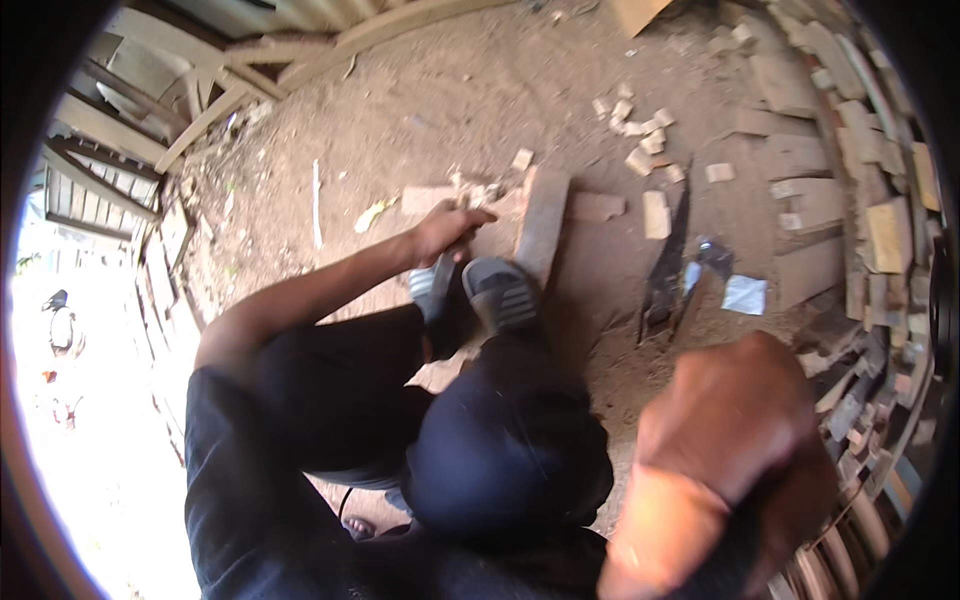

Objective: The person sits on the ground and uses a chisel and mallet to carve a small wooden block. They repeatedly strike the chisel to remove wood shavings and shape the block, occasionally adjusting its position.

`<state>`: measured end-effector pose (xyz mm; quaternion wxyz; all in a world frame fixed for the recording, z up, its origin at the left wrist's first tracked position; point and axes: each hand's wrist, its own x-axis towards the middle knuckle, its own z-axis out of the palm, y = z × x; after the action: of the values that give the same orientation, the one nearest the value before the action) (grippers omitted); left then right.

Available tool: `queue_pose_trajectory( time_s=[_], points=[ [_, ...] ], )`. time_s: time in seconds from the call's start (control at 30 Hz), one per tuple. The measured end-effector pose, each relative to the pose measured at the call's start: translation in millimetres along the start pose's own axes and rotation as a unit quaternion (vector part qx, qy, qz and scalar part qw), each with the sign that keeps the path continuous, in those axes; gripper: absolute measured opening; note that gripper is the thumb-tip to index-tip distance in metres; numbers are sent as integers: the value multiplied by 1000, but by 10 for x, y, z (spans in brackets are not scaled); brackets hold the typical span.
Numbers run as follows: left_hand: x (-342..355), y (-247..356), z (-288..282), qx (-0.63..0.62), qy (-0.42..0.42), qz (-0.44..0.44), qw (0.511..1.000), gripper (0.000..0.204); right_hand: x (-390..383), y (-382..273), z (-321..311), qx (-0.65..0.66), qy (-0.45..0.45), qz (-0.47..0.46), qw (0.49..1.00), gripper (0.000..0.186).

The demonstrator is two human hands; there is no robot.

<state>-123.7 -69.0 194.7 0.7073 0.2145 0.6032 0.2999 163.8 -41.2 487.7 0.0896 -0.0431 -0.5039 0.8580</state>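
Roughly three o'clock from the curled left hand (447, 232), a wooden board (545, 222) runs twelve-to-six; right hand (738, 412) farther (can't tell either grip)

left hand (447, 234) low and forward, curled, left arm (325, 290) bent at the elbow, right hand (735, 408) raised, blurred

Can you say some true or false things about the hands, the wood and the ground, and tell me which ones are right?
1. The left hand is near a striped shoe. True.
2. Both hands are pressed together. False: the right hand is well apart, over to the right.
3. A wooden beam is close to that shoe. True.
4. The ground is green grass. False: it is brown dirt.
5. Small wooden blocks lie on the ground. True.
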Motion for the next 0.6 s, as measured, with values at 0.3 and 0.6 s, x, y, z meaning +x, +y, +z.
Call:
queue_pose_trajectory(
  time_s=[0.3,0.6],
  points=[
    [-383,-205,70,2,12,-72,997,23,-168,1012,-207,-24,-72,-18,997,29],
    [-259,-202,233,38,-10,-56,998,22,-250,1231,-247,-49,-102,-16,993,34]
  ],
)
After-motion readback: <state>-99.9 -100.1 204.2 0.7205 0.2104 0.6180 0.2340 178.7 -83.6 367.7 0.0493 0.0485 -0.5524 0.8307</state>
